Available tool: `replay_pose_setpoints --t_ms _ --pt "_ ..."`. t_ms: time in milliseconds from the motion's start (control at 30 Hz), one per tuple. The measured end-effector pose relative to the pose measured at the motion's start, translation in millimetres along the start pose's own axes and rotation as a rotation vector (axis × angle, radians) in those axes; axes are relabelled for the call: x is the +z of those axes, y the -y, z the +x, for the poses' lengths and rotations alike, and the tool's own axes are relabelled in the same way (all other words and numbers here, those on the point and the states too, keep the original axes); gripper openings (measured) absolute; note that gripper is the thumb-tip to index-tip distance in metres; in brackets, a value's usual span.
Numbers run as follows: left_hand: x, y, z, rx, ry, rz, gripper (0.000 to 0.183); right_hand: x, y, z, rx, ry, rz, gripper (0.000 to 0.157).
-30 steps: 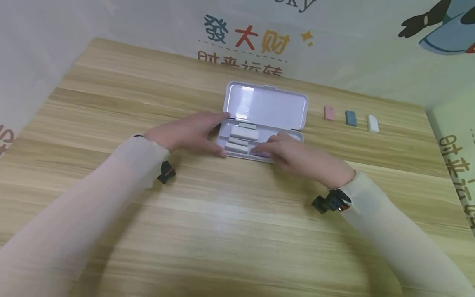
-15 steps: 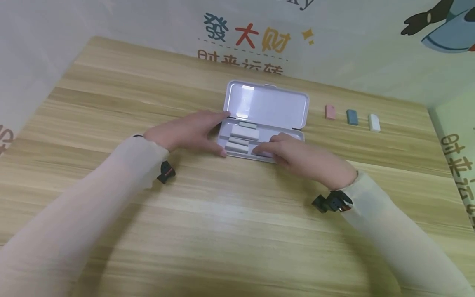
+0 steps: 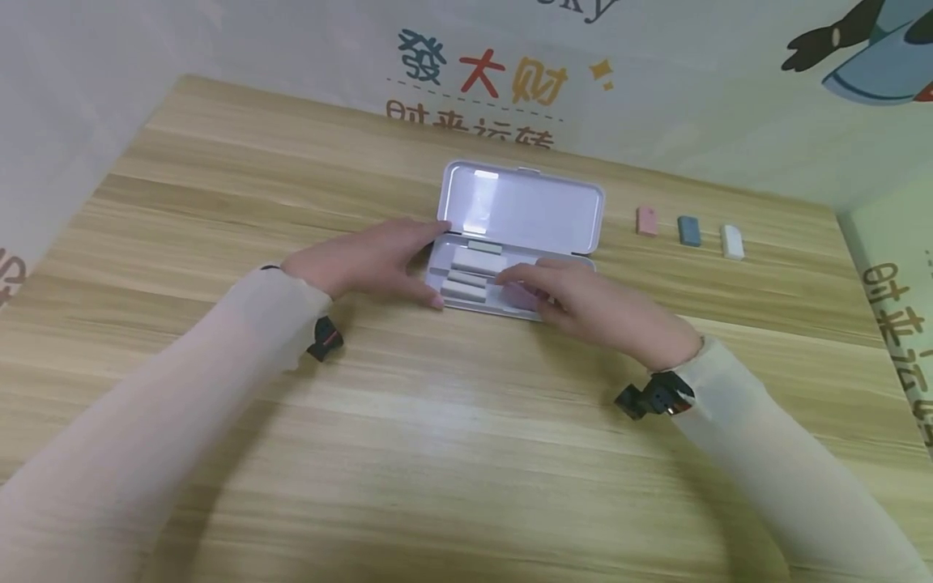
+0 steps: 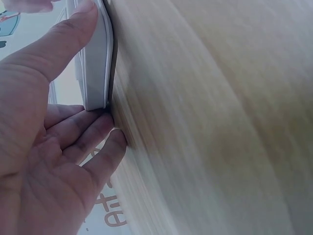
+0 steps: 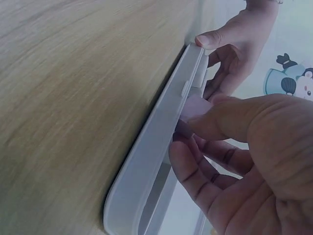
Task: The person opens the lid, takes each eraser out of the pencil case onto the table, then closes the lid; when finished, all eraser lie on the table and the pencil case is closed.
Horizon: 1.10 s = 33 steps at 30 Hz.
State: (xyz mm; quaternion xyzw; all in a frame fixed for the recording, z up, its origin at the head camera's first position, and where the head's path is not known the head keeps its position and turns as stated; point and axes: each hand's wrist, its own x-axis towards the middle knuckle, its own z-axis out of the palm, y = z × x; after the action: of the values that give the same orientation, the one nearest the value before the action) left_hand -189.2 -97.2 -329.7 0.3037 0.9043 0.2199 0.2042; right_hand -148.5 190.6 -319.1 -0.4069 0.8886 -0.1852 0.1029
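Note:
A pale lilac pencil case (image 3: 525,206) lies with its lid folded back on the wooden table. My left hand (image 3: 372,257) grips its left end, thumb (image 4: 73,34) at the front edge and fingers behind. Over the right part of the tray, my right hand (image 3: 590,304) pinches a light purple eraser (image 5: 196,105) between thumb and fingers, and its fingers partly hide it. In the head view this purple eraser (image 3: 519,296) stands tilted in the front compartment. Several white and pale erasers (image 3: 477,261) lie to its left, in the front and back compartments.
To the right of the case, a pink eraser (image 3: 646,221), a blue eraser (image 3: 688,231) and a white eraser (image 3: 732,242) lie in a row. A printed wall covering (image 3: 291,48) rises behind the table's back edge.
The right fingertips have shifted slightly up and back inside the case, and more of the purple eraser shows beneath them. The left hand has kept its place on the case.

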Motion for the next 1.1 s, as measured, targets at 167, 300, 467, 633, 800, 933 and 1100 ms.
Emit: replay_pose_setpoints --t_ms 167,300,467,633,800,933,1100 --pt "0.4 0.1 -0.3 -0.013 0.004 -0.004 0.103 0.2 0.5 -3.7 0.021 -0.006 0.005 0.030" --pt "1.0 0.6 0.6 -0.018 0.007 -0.009 0.103 0.6 0.3 -6.0 0.034 -0.016 0.025 0.029" --pt "0.7 0.8 0.7 -0.008 0.002 -0.005 0.102 1.8 -0.8 -6.4 0.048 -0.029 0.042 0.032" --pt "1.0 1.7 0.2 -0.005 0.001 0.001 0.101 1.2 -4.3 -10.1 0.117 -0.044 0.118 0.040" --pt "1.7 1.4 0.2 -0.015 0.005 0.001 0.102 -3.8 -17.3 -21.7 0.182 -0.104 0.208 0.046" --pt "2.1 1.5 0.8 -0.021 0.007 0.001 0.103 -12.6 -33.2 -36.2 0.222 -0.178 0.258 0.045" --pt "2.3 2.5 1.7 -0.008 0.003 0.006 0.104 -24.7 -59.8 -59.8 0.262 -0.318 0.195 0.045"
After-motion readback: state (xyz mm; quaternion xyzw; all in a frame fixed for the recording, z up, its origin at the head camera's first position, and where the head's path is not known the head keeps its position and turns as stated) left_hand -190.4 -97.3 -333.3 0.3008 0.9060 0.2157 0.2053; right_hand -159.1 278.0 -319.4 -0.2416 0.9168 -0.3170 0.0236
